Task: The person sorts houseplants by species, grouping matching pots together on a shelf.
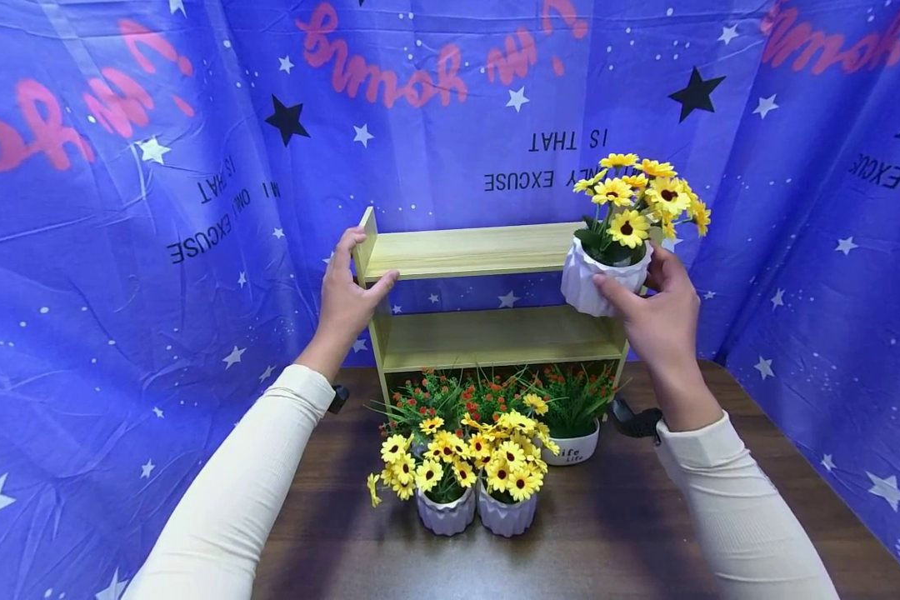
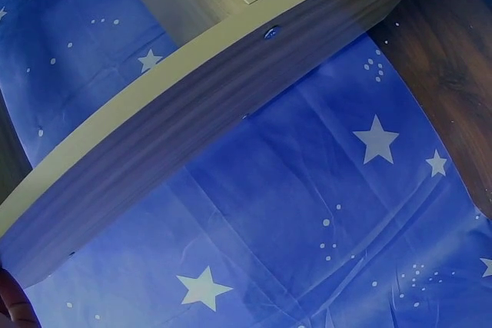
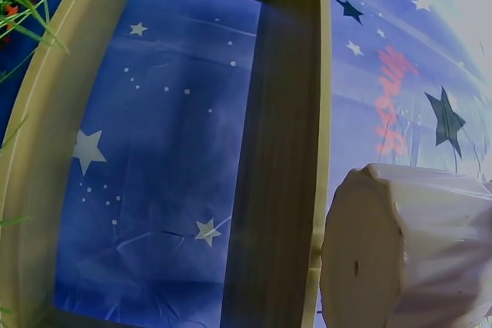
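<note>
A light wooden shelf (image 1: 487,337) stands on the table. My left hand (image 1: 347,293) grips its left side panel near the top, thumb toward the boards and fingers at the outer face. With my right hand (image 1: 663,312) I hold a white fluted pot (image 1: 596,283) of yellow artificial sunflowers (image 1: 630,227), thumb on the front of the pot. The pot is up at the right end of the top board (image 1: 472,252), overlapping its front edge. In the right wrist view the underside of the pot (image 3: 361,259) shows beside the board.
Two more white pots (image 1: 446,510) of yellow sunflowers stand on the dark table (image 1: 607,533) before the shelf. Behind them, green plants with small red flowers (image 1: 487,396) fill the bottom level, one in a white lettered planter (image 1: 573,450). Blue star-patterned cloth (image 1: 120,333) surrounds the table.
</note>
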Available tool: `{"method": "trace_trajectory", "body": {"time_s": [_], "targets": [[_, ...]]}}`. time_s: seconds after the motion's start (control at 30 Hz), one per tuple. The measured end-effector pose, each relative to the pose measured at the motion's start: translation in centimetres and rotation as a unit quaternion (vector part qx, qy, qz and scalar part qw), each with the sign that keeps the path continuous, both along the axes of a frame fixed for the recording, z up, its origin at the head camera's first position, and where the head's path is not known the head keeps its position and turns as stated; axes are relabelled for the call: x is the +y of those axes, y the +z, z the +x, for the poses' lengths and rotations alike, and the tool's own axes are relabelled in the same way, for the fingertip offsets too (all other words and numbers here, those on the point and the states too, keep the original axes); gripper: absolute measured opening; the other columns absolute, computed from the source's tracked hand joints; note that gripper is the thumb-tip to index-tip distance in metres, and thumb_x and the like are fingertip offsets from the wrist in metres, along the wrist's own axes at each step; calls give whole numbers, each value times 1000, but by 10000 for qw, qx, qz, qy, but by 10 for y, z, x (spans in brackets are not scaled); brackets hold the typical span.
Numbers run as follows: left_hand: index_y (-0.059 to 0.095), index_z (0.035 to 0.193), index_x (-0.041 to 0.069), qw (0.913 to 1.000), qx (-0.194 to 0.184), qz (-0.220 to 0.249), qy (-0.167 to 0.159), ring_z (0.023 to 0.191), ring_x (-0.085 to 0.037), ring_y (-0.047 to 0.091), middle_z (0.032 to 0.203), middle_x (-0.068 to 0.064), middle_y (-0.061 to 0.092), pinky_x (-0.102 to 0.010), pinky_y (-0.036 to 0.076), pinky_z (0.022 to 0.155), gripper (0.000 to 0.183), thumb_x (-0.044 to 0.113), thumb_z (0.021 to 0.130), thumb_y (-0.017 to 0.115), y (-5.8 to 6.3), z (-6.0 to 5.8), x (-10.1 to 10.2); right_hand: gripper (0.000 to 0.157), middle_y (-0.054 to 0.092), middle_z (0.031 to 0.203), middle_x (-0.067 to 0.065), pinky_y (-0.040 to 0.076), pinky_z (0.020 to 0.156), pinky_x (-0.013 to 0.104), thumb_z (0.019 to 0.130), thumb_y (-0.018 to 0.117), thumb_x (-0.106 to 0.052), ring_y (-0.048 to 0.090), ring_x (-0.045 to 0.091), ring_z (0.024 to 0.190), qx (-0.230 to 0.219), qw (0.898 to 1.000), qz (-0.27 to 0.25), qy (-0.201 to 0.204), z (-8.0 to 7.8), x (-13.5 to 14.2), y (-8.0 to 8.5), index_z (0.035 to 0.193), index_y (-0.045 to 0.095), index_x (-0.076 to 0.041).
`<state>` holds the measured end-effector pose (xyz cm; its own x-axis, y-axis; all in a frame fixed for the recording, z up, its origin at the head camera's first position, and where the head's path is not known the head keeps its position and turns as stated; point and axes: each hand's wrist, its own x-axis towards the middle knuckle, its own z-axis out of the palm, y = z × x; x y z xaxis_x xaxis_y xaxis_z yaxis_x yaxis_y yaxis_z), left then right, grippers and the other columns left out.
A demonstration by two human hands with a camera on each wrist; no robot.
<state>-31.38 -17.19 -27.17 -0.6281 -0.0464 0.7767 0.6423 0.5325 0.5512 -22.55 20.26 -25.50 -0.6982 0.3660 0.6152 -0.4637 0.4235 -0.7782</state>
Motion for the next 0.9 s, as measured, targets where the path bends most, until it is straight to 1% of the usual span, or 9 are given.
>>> {"method": "trace_trajectory", "body": {"time_s": [0.1, 0.17, 0.23, 0.33, 0.43, 0.63, 0.73, 0.77, 0.9], "targets": [[46, 136, 6, 10000, -37, 3, -11, 132, -21, 43, 149, -3, 45, -47, 44, 99, 66, 19, 82, 82, 1, 0, 0, 66, 66, 121, 11, 46, 77, 21, 78, 85, -21, 59, 14, 102, 134, 9999, -91, 47, -4, -2, 2, 137, 56, -11], [45, 137, 7, 9999, -103, 0, -11, 131, -22, 44, 149, -2, 44, -47, 47, 95, 67, 20, 83, 82, 1, 0, 0, 67, 66, 122, 11, 47, 78, 22, 79, 85, -20, 59, 13, 104, 195, 9997, -157, 85, -7, -3, 3, 138, 56, -10], [45, 138, 8, 9999, -152, -5, 2, 132, -22, 44, 150, -2, 44, -48, 46, 96, 68, 21, 83, 82, 1, 1, 0, 67, 66, 122, 12, 47, 80, 22, 79, 85, -19, 60, 13, 104, 226, 9992, -287, 136, -12, -5, 3, 138, 56, -9], [45, 138, 8, 9998, -178, -12, 6, 131, -23, 44, 150, -3, 44, -48, 47, 95, 68, 22, 83, 82, 1, 2, 0, 65, 65, 120, 12, 48, 80, 22, 79, 85, -19, 60, 13, 103, 221, 9983, -491, 200, -18, -8, 4, 135, 56, -6], [45, 138, 7, 9999, -144, -7, -3, 131, -22, 44, 150, -3, 44, -48, 46, 96, 68, 21, 83, 82, 1, 2, 0, 62, 66, 116, 11, 49, 80, 23, 79, 84, -23, 61, 13, 100, 133, 9982, -563, 130, -24, -11, 7, 132, 57, -5], [45, 138, 8, 9999, -127, 5, 4, 131, -23, 45, 150, -3, 43, -49, 48, 93, 68, 20, 83, 82, 3, 3, 0, 64, 65, 120, 10, 50, 84, 27, 80, 83, -34, 61, 16, 105, -110, 9993, -358, -25, -35, -14, 19, 131, 57, -5], [45, 139, 10, 9999, -160, -13, 14, 131, -22, 44, 151, -2, 43, -48, 47, 95, 68, 22, 83, 82, 3, 3, 0, 67, 64, 123, 10, 49, 85, 28, 81, 80, -40, 60, 17, 106, -290, 9992, -237, -120, -42, -15, 26, 133, 55, -5], [45, 138, 10, 9999, -153, -24, 9, 132, -21, 43, 151, -2, 43, -48, 45, 97, 67, 22, 83, 82, 3, 3, 0, 68, 64, 124, 11, 49, 85, 29, 81, 79, -41, 59, 18, 106, -369, 9990, -190, -164, -44, -15, 27, 133, 55, -5], [45, 137, 8, 9999, -112, -71, 31, 134, -22, 42, 150, -3, 44, -49, 41, 102, 66, 20, 83, 82, 1, 3, 0, 70, 62, 129, 12, 49, 86, 31, 84, 75, -45, 58, 21, 108, -624, 9979, -51, -186, -53, -16, 30, 137, 52, -5]]}}
